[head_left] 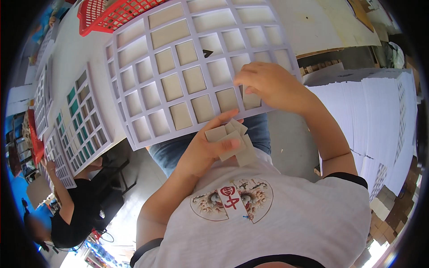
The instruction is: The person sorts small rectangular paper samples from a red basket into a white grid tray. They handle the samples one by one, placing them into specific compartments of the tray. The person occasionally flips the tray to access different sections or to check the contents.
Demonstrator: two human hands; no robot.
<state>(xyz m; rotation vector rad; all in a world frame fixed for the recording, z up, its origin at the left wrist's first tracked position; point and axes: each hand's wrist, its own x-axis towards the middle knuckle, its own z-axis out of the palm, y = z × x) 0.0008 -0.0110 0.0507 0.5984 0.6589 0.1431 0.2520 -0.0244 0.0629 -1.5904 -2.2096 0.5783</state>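
Note:
A large white grid frame with many square and oblong compartments lies on the table before me, its near edge over my lap. Grey-beige flat pieces, like tiles or thick card, fill several compartments; others show white bottoms. My left hand is closed around a fanned stack of grey-beige squares, thumb on top, just off the frame's near edge. At the near right corner, my right hand has its fingers curled onto one square piece in a compartment. Its fingertips are partly hidden. A small dark triangular bit lies on the frame.
A red plastic basket stands at the frame's far left. More grid frames, one with green and grey pieces, lie along the table's left, where a person in black sits. Tall stacks of white sheets stand on the right.

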